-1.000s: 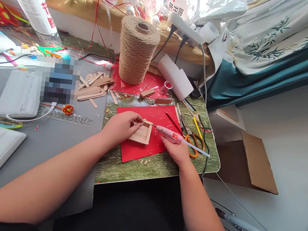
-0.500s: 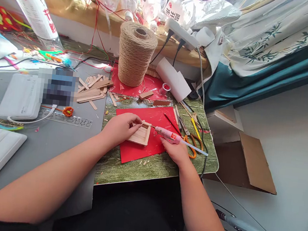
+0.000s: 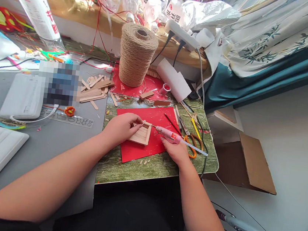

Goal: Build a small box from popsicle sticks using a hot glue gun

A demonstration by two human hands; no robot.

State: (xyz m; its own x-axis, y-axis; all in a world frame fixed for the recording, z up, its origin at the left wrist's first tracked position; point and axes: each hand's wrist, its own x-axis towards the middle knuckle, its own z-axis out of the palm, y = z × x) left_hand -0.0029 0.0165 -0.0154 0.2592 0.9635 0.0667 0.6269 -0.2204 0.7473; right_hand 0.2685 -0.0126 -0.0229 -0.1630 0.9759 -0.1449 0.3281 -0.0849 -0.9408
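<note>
My right hand [image 3: 176,150] is closed around a pink hot glue gun [image 3: 169,135], and a white glue stick [image 3: 194,148] sticks out of its back end. The gun's nozzle points left, close to the fingertips of my left hand [image 3: 126,128]. Those fingers are pinched together over the upper edge of a small shallow tray of wooden craft sticks [image 3: 141,135]; what lies between them is too small to make out. Under the tray is a red sheet [image 3: 149,153], and my left hand covers the tray's left part.
Behind stands a big spool of twine [image 3: 137,56]. Loose craft sticks [image 3: 93,93] lie left of it. Orange-handled scissors [image 3: 193,149], a yellow pen [image 3: 196,129] and a red pencil [image 3: 173,123] lie near the right hand. A cardboard box [image 3: 256,164] is beyond the table's right edge.
The view has shifted very slightly. Both hands, the glue gun and the tray keep nearly the same position.
</note>
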